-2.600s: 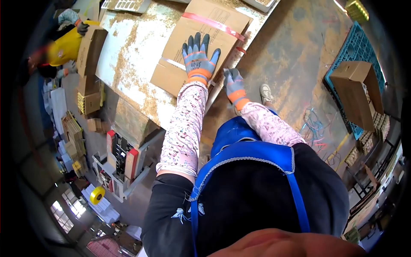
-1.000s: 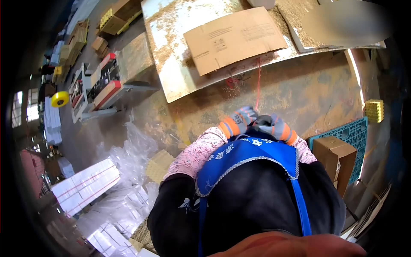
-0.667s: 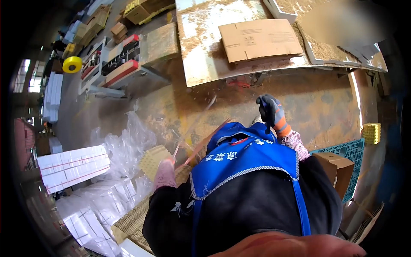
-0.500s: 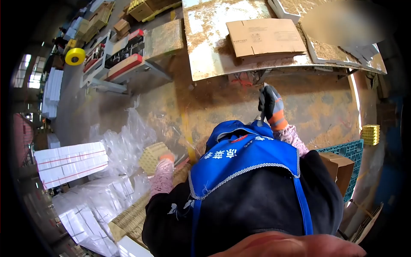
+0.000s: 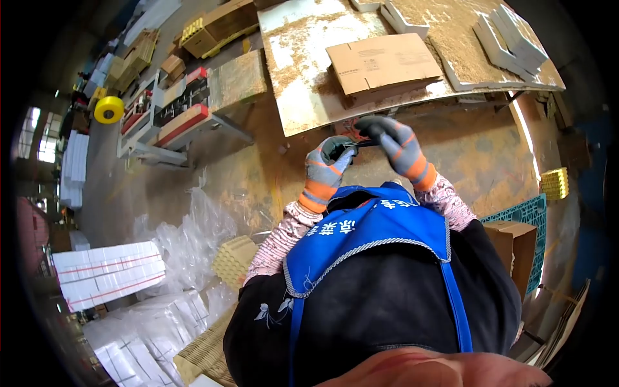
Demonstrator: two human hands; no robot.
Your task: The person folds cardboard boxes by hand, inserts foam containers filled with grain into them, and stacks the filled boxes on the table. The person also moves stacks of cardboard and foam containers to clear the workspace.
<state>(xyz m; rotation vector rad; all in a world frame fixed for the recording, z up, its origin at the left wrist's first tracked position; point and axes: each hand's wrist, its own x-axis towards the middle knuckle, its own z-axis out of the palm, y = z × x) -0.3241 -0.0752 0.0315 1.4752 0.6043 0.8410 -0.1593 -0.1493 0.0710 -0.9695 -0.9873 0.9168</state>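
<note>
Both my hands wear grey gloves with orange bands and dark palms, and they meet in front of my blue apron [image 5: 374,222]. My left hand [image 5: 325,169] is closed, its fingers curled in toward the palm. Beside it, my right hand [image 5: 401,147] is closed too, with its fingertips pointing at the left one. Between them runs a thin dark item [image 5: 367,143], too small and blurred to name. The hands are just short of the near edge of a worktable [image 5: 303,106], where a stack of flattened cardboard boxes [image 5: 387,61] lies.
White foam boxes [image 5: 509,42] sit on the sawdust-strewn table. A red-and-grey machine [image 5: 184,106] stands at left. Plastic film [image 5: 193,222], pulp trays [image 5: 233,258] and bundled white boxes [image 5: 109,271] lie lower left. An open carton [image 5: 516,242] and green pallet [image 5: 538,213] are at right.
My left hand has come up from the pulp trays to meet my right hand. The right hand has turned its fingers leftward. My view has shifted slightly.
</note>
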